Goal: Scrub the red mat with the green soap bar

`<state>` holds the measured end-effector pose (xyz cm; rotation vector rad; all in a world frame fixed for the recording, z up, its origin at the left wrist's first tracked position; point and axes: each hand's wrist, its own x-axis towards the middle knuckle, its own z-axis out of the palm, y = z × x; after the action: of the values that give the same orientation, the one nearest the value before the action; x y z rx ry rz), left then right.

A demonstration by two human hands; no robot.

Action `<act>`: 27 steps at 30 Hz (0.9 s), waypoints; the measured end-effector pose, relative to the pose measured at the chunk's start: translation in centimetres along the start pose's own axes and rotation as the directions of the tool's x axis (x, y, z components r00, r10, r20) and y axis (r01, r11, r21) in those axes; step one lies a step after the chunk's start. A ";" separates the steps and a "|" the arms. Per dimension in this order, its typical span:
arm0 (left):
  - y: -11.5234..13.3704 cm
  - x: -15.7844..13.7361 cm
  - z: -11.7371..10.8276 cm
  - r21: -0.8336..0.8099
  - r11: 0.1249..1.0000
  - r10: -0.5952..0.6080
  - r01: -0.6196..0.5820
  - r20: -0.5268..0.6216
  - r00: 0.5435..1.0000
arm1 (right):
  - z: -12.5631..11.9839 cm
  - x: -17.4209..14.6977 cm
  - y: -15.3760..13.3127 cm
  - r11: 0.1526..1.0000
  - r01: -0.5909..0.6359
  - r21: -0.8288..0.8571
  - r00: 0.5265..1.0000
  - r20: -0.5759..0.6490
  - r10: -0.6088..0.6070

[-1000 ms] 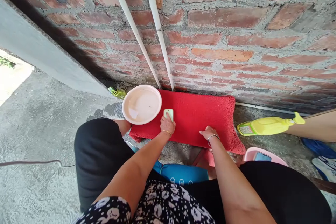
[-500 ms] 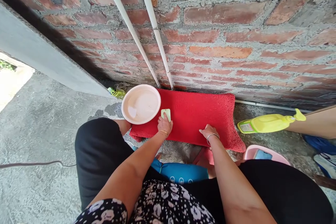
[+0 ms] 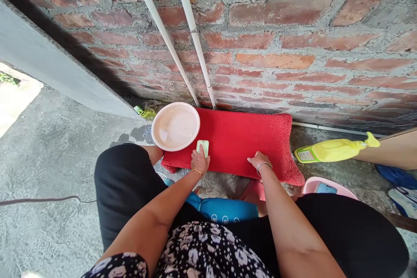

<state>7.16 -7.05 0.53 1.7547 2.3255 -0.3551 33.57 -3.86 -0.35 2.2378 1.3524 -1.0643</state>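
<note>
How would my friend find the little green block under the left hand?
Start at the brick wall, then the red cloth below it. At the cloth's left end is a pink basin; beside it, the left hand holds the pale green block. Unlike the round basin, the block is small and rectangular with rounded corners.

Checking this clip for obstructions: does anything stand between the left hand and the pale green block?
Nothing visible does: the left hand holds the pale green block directly. The pink basin sits off to its left.
</note>
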 end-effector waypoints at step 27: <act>8.3 3.0 -1.9 -0.100 0.961 0.264 -0.259 0.034 0.964 | 0.1 -0.4 -0.1 0.999 -0.051 0.002 0.999 0.010 0.051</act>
<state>14.25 -1.53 0.91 1.9518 2.0081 -0.2340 33.32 -4.11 -0.05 2.2535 1.2837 -1.0586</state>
